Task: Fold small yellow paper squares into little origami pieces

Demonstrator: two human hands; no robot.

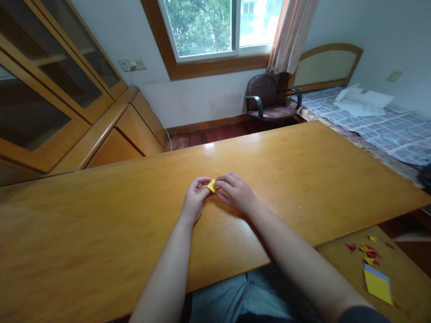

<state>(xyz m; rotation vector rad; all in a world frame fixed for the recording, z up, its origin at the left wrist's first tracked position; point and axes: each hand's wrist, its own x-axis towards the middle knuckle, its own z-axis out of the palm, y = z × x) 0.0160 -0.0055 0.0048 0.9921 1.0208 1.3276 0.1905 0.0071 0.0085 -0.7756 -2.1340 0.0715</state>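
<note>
Over the table (101, 233), the left hand (194, 198) pinched the left side of a yellow folded paper (211, 185) and the right hand (237, 192) gripped its right side with curled fingers. It lay directly between them, neither hand nearer; its long axis was unclear.

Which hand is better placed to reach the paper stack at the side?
Probably the right hand: the paper stack lies on the side surface to the person's right. The left hand is farther off, with the right forearm between. Both hands are at the yellow folded paper.
</note>
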